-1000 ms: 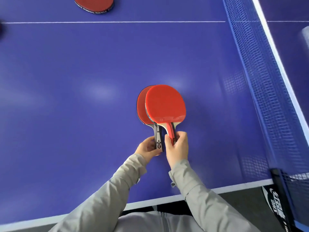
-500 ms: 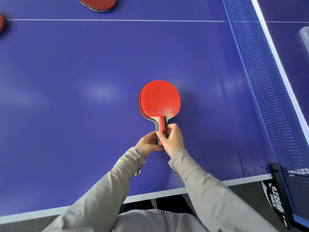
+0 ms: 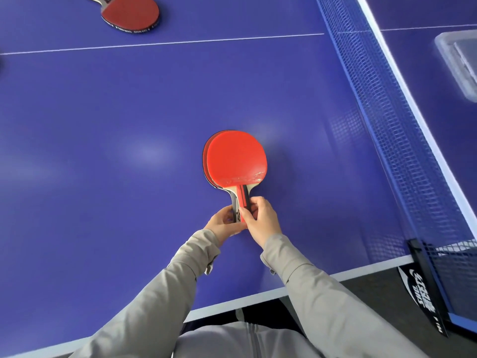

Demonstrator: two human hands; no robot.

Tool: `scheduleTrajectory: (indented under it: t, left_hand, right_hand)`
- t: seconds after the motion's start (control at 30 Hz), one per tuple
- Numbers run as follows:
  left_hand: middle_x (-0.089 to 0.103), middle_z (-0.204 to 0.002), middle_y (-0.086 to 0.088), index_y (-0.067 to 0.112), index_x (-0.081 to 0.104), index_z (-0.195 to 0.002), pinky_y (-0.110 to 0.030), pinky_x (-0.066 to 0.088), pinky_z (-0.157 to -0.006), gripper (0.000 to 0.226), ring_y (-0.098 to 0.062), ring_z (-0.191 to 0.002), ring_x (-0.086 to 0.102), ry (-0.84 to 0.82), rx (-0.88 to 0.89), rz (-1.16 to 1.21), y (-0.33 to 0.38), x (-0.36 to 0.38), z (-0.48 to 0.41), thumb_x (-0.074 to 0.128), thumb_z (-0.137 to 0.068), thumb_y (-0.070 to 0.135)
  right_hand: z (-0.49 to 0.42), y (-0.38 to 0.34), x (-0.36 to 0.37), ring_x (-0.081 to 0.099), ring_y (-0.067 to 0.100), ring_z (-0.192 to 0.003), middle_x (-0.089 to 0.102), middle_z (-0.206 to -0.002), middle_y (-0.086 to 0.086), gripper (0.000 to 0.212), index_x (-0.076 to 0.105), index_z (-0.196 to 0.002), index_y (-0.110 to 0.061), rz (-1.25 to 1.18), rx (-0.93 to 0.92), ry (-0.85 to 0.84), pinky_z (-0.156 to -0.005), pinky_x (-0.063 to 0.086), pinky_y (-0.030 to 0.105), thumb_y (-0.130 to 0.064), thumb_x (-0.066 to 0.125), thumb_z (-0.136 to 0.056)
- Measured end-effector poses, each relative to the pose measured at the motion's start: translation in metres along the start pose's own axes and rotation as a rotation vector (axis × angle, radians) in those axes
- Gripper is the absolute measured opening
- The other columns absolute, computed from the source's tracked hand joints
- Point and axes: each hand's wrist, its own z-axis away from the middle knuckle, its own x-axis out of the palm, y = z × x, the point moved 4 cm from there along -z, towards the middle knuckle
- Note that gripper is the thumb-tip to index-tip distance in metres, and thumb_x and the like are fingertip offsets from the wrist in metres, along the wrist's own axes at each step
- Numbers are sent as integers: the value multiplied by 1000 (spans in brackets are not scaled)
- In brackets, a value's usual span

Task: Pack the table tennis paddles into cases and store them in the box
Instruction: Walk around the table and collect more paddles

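Grip, right: your right hand is closed around the handle of the top paddle, thumb on the red stripe, fingers wrapped over the far side.
Grip, left: your left hand pinches the lower end of the handle of the under paddle from the left; its fingertips touch the right hand's thumb.
Paddle pair: both red faces point up, stacked nearly flush. Only a thin dark-red crescent of the under paddle shows along the left rim of the top one.
Handles: side by side, pointing toward you; the under one is grey and black, the top one pale wood with a red and black stripe.
Position: the pair sits over the near half of the blue tabletop, a little right of centre. Whether the blades rest on the surface or hang just above it cannot be told.
Third paddle: a spare paddle lies flat, red side up, at the far left, beyond the white line, well apart from your hands.
Net: the net runs along the right side, its clamp at the near right corner.
Box: a clear plastic box stands beyond the net at the far right; blurred, contents not readable.
Sleeves: grey, both reaching the wrists.
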Motion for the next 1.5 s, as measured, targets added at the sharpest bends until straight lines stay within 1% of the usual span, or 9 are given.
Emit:
scheduleTrajectory:
  t: [0.2,0.4,0.67,0.9,1.0,1.1,1.17,1.33,1.5]
  left_hand:
    - [61,-95,-5,4,50,-122,-34,55,-84,49,-18,-85,62,116,-31,4,-2,3,-7,73,-78,10]
    - [61,-95,-4,11,48,-109,-27,54,-72,35,-24,-89,64,199,-10,-77,1,7,-10,70,-82,18]
    - [64,-93,-2,4,50,-117,-18,55,-63,35,-8,-73,66,173,2,-53,-5,2,-13,64,-87,14]
    - [66,-91,-3,4,52,-116,-16,52,-55,35,-9,-73,67,149,-11,-54,-7,-2,-16,65,-86,16]
    - [68,-83,-4,5,51,-112,-21,48,-49,34,-14,-68,68,145,-41,-51,-5,-5,-18,68,-84,15]
    - [69,-86,-12,7,53,-102,-28,43,-52,26,-31,-72,60,122,-50,-55,-3,-11,-20,68,-83,16]
    - [67,-87,-15,11,52,-92,-28,42,-51,20,-28,-69,60,89,-31,-49,0,-13,-18,67,-81,16]
    - [62,-70,-6,10,51,-81,-25,40,-45,22,-23,-53,51,63,20,58,11,-20,-8,63,-69,23]
    - [63,-64,-2,7,52,-81,-24,39,-44,24,-25,-54,50,39,28,26,9,-21,13,60,-66,24]
  right_hand:
    - [-4,2,-3,60,18,-94,62,-109,5,24,57,-111,-12,13,14,-22,-86,51,37,-25,59,-90]
    - [-2,1,-9,57,16,-103,60,-116,4,34,55,-123,-13,14,25,-60,-89,48,30,-29,54,-93]
    - [-2,-9,-5,58,13,-92,64,-111,5,30,58,-119,-10,37,19,-34,-84,49,26,-20,59,-90]
    - [-4,-9,-5,58,13,-92,64,-111,5,32,57,-120,-10,-1,54,-29,-84,49,27,-20,58,-90]
    - [2,3,-12,55,19,-109,57,-119,4,34,53,-126,-12,73,22,3,-90,44,28,-24,52,-94]
    - [13,26,-24,36,20,-132,44,-140,2,45,42,-139,-18,388,-50,40,-102,37,38,-31,48,-96]
    - [24,45,-31,22,18,-141,28,-152,1,52,30,-146,-25,608,-61,19,-106,31,39,-38,43,-97]
    - [50,86,-31,-5,19,-148,-5,-160,0,63,5,-151,-29,869,25,-105,-116,11,48,-46,33,-98]
    - [73,109,-33,-11,19,-147,-13,-160,-3,67,-3,-151,-27,881,59,-107,-118,4,46,-46,33,-98]
